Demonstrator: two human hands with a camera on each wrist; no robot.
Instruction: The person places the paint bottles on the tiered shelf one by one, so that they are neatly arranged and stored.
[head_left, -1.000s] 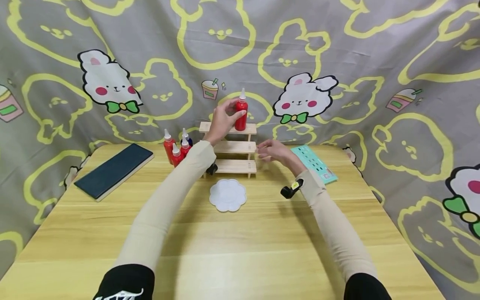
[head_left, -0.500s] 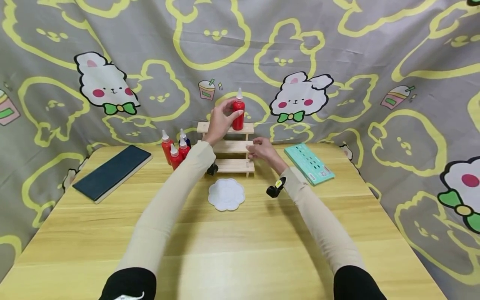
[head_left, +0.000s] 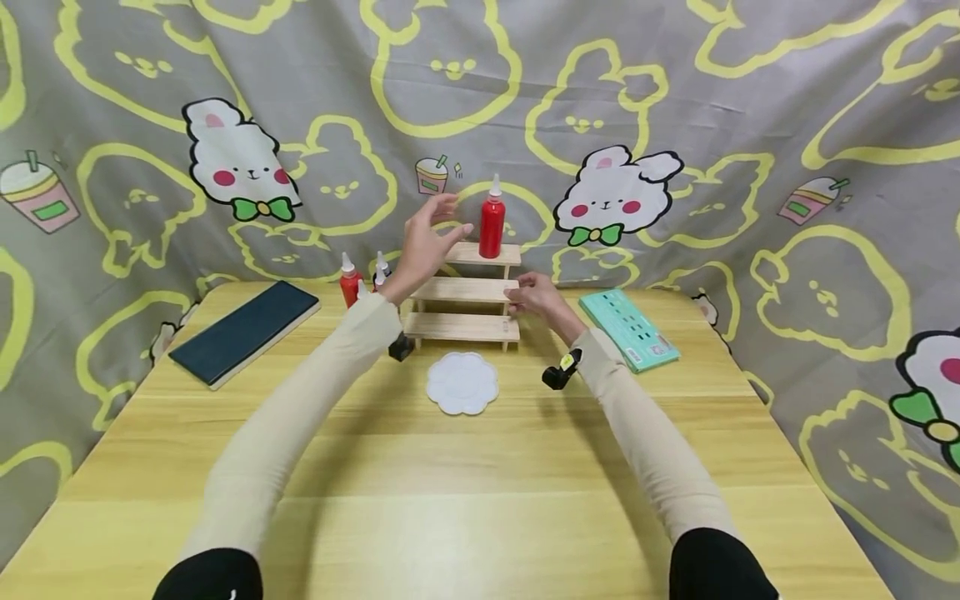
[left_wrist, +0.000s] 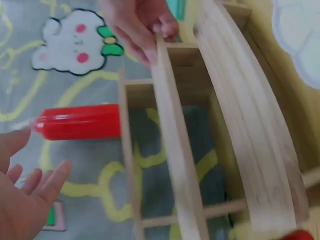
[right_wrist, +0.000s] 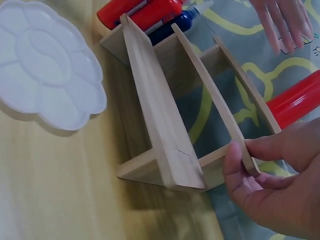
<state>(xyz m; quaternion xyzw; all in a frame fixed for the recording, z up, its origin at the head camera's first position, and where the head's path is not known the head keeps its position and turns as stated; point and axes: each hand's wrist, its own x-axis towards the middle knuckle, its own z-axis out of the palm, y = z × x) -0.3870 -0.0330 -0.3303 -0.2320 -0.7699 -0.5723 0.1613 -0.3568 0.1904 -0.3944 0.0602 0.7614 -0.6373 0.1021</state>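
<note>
A three-step wooden shelf stand [head_left: 462, 327] is at the back of the table. Upright on its top step, toward the right end, is a red squeeze bottle [head_left: 491, 227] with a white nozzle. My left hand [head_left: 424, 250] is just left of that bottle, fingers spread and apart from it. In the left wrist view the palm and fingers of this hand [left_wrist: 30, 202] hold nothing. Thumb and fingers of my right hand [head_left: 542, 297] pinch the right end of the middle step, as the right wrist view shows of the hand [right_wrist: 282, 175].
Left of the stand are red bottles [head_left: 349, 283] and a blue bottle [right_wrist: 176, 25], partly behind my left arm in the head view. A white flower-shaped palette [head_left: 462, 383] lies in front. A dark flat block [head_left: 243, 333] lies left, a teal box [head_left: 630, 329] right. A patterned curtain hangs behind.
My left hand has let go of the red bottle on the top step and drawn back to the left. My right hand has moved left to the stand and taken hold of the middle step's end.
</note>
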